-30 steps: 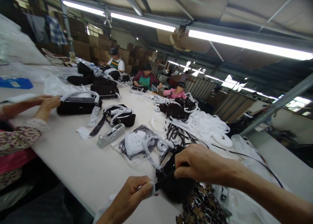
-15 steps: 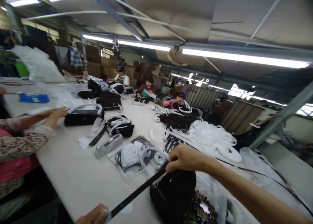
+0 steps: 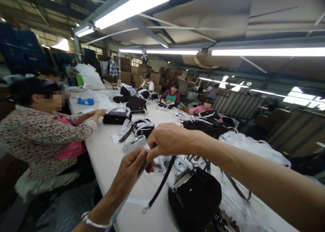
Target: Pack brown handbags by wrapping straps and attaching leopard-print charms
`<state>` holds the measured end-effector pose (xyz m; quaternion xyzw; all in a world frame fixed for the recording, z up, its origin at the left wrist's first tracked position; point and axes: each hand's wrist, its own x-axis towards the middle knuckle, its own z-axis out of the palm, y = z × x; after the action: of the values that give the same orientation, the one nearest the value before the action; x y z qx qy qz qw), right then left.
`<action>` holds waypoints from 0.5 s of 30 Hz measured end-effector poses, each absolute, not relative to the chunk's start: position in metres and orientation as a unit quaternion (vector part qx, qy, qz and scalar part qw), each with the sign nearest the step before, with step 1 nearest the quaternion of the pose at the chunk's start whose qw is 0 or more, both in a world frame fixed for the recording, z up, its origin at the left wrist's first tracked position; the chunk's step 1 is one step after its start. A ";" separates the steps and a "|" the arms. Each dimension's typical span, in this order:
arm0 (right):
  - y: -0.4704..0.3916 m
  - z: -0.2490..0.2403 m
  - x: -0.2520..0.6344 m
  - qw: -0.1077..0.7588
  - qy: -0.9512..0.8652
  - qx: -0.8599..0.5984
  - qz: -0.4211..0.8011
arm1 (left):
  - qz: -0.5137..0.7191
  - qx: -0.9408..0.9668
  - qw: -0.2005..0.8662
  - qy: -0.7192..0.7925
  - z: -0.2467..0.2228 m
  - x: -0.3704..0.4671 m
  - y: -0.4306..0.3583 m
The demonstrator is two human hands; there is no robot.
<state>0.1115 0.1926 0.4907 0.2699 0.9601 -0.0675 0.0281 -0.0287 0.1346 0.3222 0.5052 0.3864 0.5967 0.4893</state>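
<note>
My left hand [image 3: 133, 164], with a silver bangle at its wrist, is closed on a thin pale strip that runs down along the palm. My right hand [image 3: 162, 140] pinches at the same spot, its fingertips touching the left ones; what it grips is too small to make out. Below the hands a black strap [image 3: 164, 181] with a metal clasp lies across the white table [image 3: 137, 205]. A black bag [image 3: 196, 198] stands to the right of the strap, under my right forearm.
At left a person in a patterned shirt [image 3: 50, 140] handles a black bag [image 3: 117, 117]. More wrapped bags and a heap of white strips [image 3: 254, 147] lie on the table. Other people sit at its far side. A blue dispenser [image 3: 85, 101] stands at the back left.
Both hands have come together above the table; before, they were apart with a black strap stretched between them. That strap now hangs loose beside the bag. The view has turned left.
</note>
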 end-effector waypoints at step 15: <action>0.266 0.530 0.230 -0.083 0.855 0.503 0.091 | 0.548 0.418 0.462 0.558 0.216 -0.196 0.088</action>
<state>0.2300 0.2655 0.5302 0.5034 0.8552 0.0915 -0.0830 -0.1963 0.0878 0.2164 0.4176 0.5582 0.5479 0.4623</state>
